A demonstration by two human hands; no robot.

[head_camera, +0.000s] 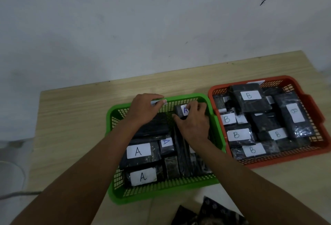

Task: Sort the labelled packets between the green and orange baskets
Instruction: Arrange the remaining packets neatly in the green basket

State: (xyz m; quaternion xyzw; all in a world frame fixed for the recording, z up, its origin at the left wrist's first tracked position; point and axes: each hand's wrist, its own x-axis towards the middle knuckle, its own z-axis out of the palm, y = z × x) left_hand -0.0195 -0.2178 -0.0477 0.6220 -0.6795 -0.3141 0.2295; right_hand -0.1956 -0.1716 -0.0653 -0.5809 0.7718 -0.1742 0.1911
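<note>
A small dark packet (181,111) with a white label marked A is pinched in the right hand (194,122), thumb on its near edge and fingertips curled over the labelled end, above the far part of the green basket (114,189). A second packet (157,102), of which only a white edge shows, is gripped in the left hand (144,108) at the basket's far rim, with the fingers curled round it; its letter cannot be read. The packets appear to be wrapped in glossy film, so they are judged light, fairly stiff and somewhat slippery. A hold across the short sides is judged safer than one on the flat, shiny faces.

Further packets marked A (138,151) are laid flat or stood on edge in the green basket. Just beside it on the right, rims nearly touching, the orange basket (304,155) is filled with packets marked B (249,95), several overlapping. Both baskets are set on a pale wooden worktop (71,117) against a grey wall (143,19). A patterned dark cloth (211,212) is seen at the near edge.
</note>
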